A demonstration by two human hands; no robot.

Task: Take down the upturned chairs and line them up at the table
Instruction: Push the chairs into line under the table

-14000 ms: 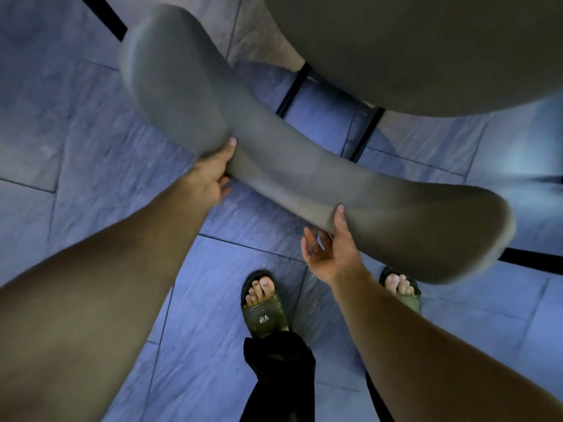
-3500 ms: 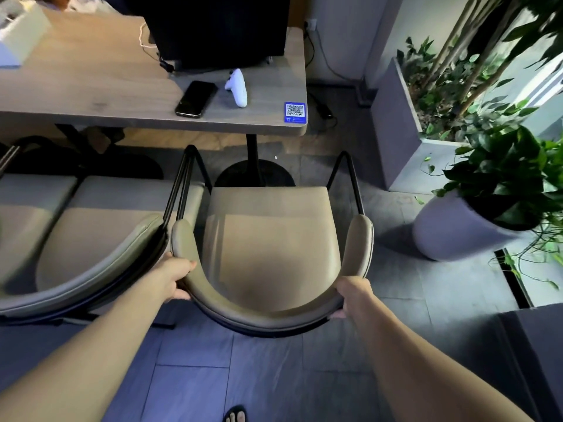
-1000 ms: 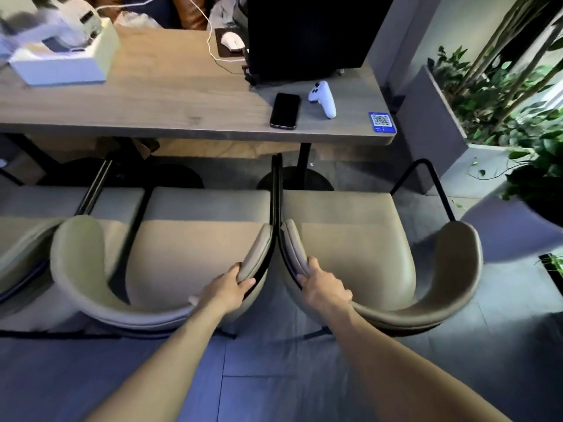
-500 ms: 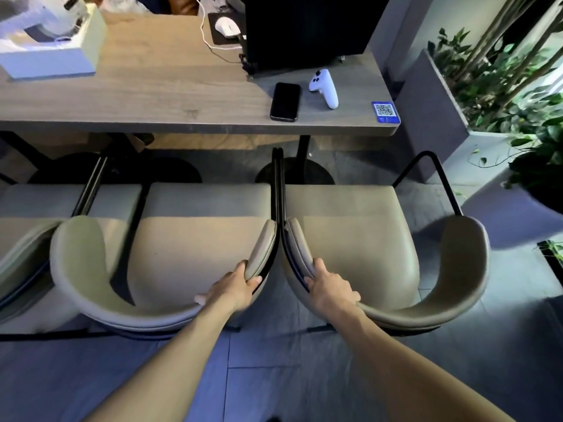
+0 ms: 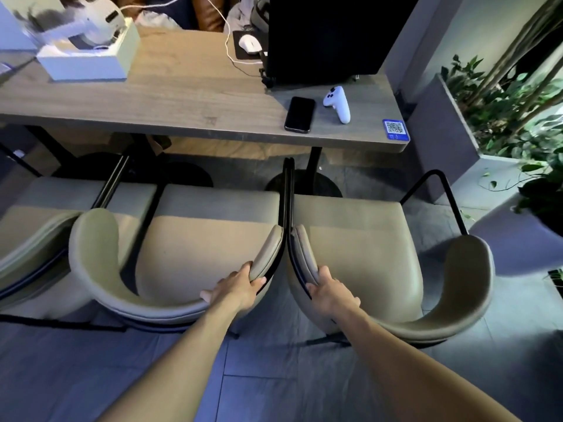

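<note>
Three beige padded chairs with black metal frames stand upright side by side, facing the long wooden table [image 5: 170, 117]. My left hand [image 5: 236, 289] grips the right end of the curved backrest of the middle chair [image 5: 195, 239]. My right hand [image 5: 330, 292] grips the left end of the backrest of the right chair [image 5: 359, 248]. The two backrest ends nearly touch between my hands. A third chair [image 5: 33, 236] stands at the far left, partly out of frame.
On the table lie a black phone [image 5: 299, 114], a white game controller [image 5: 338, 103], a QR sticker [image 5: 395, 129], a black monitor [image 5: 329, 35] and a white box [image 5: 88, 56]. A grey planter [image 5: 441, 141] with leafy plants stands right of the table.
Both hands keep the same grips on the two backrests. The view has shifted slightly, and the chairs sit a little nearer the table edge.
</note>
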